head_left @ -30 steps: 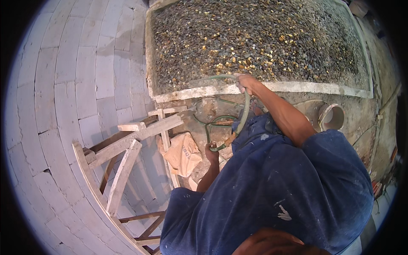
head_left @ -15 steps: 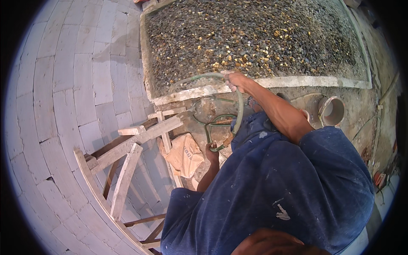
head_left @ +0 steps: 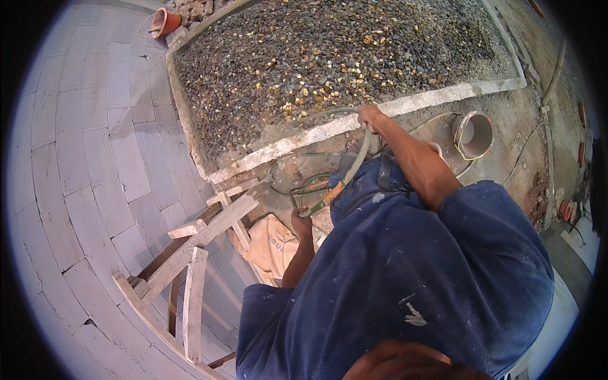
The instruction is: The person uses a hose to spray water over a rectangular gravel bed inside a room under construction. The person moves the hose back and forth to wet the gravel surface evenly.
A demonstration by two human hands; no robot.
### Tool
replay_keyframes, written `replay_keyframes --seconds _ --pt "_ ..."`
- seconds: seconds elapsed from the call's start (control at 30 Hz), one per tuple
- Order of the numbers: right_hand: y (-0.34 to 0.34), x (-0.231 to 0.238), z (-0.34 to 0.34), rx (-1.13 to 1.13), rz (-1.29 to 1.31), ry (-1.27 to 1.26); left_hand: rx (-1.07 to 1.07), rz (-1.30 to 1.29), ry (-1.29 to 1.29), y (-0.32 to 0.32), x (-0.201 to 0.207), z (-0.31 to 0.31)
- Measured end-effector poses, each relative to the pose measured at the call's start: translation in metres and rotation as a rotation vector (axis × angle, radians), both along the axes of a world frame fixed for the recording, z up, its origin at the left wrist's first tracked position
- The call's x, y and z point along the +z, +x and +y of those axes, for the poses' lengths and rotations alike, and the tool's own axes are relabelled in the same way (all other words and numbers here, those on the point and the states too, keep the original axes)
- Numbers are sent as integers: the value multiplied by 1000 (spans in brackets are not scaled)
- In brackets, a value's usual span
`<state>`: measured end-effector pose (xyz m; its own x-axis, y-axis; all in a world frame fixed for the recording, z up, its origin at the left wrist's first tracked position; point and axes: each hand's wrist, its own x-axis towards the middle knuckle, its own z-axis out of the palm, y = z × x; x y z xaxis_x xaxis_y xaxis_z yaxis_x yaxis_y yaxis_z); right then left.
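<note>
A green hose (head_left: 362, 155) bends in an arc between my two hands. My right hand (head_left: 370, 118) is closed around it above the pale concrete rim (head_left: 437, 99) of a gravel bed (head_left: 285, 63). From that hand, a short length of hose points left over the stones. Lower down, beside the dark blue clothing, my left hand (head_left: 301, 220) grips another part of the hose, its fingers partly hidden. An orange-brown patch or wrap (head_left: 333, 193) shows on the hose between them. More green hose loops (head_left: 316, 179) lie on the ground beyond my left hand.
A wooden frame (head_left: 209, 235) leans at the left, near a tan sack (head_left: 271, 244). Grey blocks (head_left: 95, 158) cover the left side. A round bucket (head_left: 484, 144) stands right of my right forearm. An orange bucket (head_left: 166, 24) sits at the far left corner of the bed.
The view has shifted and turned, bringing the orange bucket into sight. Both hands keep their hold on the hose. Less of the hose shows left of my right hand.
</note>
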<state>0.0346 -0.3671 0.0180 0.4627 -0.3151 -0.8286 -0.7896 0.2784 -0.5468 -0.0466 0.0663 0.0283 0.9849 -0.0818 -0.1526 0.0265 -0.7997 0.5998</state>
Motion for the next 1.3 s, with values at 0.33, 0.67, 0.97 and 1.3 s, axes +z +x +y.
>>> replay_keyframes --seconds 0.33,0.67,0.97,1.3 --pt "-92 -43 -128 486 219 -456 -313 127 -126 45 -8 -73" --pt "-147 -106 -199 534 261 -502 -449 297 152 43 23 -122" --pt "-113 -47 -203 226 229 -165 -253 331 147 13 28 -152" --pt "-52 -6 -187 -124 76 335 -9 295 193 -37 44 -173"
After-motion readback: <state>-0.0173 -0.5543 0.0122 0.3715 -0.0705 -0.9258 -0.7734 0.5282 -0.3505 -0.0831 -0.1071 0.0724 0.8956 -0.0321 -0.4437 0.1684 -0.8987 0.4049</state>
